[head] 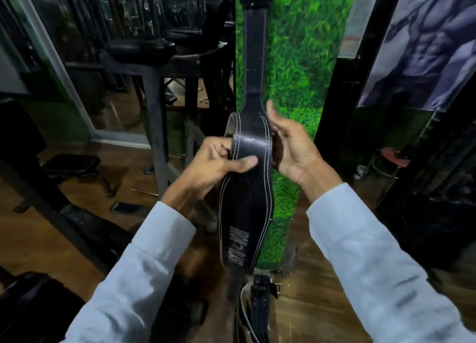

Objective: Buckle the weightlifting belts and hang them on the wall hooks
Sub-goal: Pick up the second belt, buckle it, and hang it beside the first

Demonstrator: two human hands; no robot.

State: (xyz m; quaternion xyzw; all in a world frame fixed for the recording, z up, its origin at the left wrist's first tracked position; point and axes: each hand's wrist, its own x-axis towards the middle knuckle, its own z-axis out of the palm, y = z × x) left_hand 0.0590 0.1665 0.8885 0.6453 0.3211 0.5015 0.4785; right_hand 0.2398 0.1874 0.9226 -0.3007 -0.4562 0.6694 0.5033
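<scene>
Head view, my vantage over both arms: a long black leather weightlifting belt with white edge stitching [248, 146] hangs upright before a panel of green artificial grass [296, 67], its narrow upper strap reaching the top of the frame, where the attachment is cut off; its wide padded section, bearing white lettering (too blurred for me to read), lies between the hands. The left hand [219, 166] is closed on the belt's left edge, thumb pressed across the front face, fingers curled behind; the right hand [291, 146] touches the right edge with fingers spread and loose, palm turned inward, grasping nothing. Both forearms wear pale grey long sleeves [360, 239]. A second black belt with a metal buckle [260, 291] sits below, near the brown wooden floor [322, 304].
</scene>
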